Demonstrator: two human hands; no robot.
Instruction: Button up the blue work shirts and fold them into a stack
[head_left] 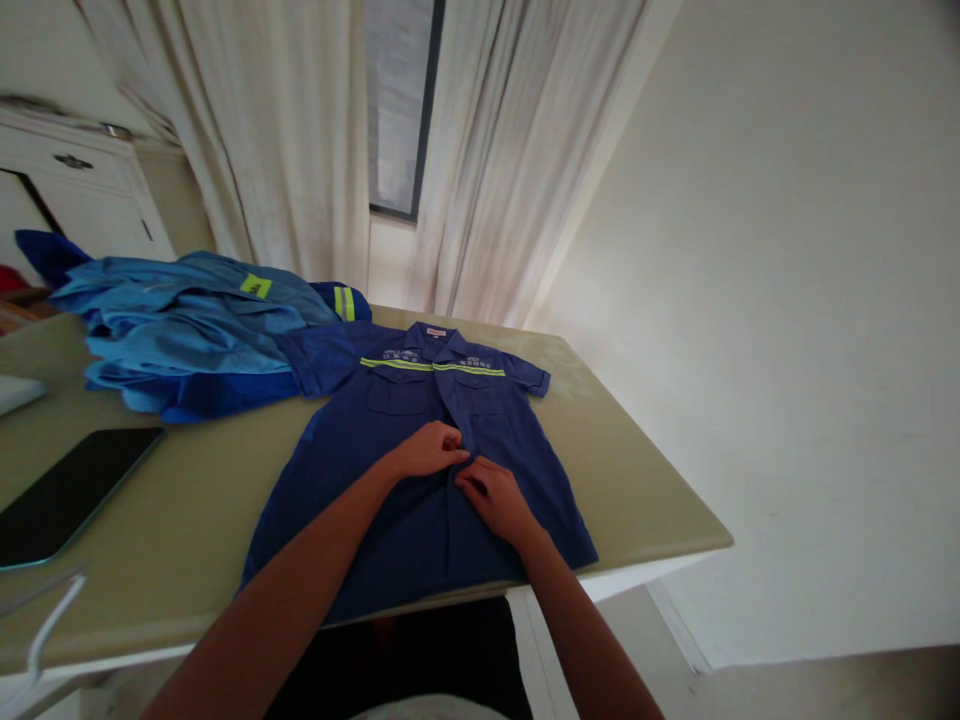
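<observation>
A dark blue short-sleeved work shirt (pixel 390 500) with a yellow reflective stripe across the chest lies face up on the table (pixel 637 480), collar away from me. My left hand (pixel 427 450) and my right hand (pixel 495 498) meet at the middle of its button placket. The fingers of both hands are curled and pinch the placket fabric from either side.
A heap of lighter blue work clothes (pixel 187 335) with reflective patches lies at the table's back left. A dark tablet (pixel 67 490) rests near the left edge. White curtains and a window stand behind the table. A white cabinet (pixel 75 180) is at far left.
</observation>
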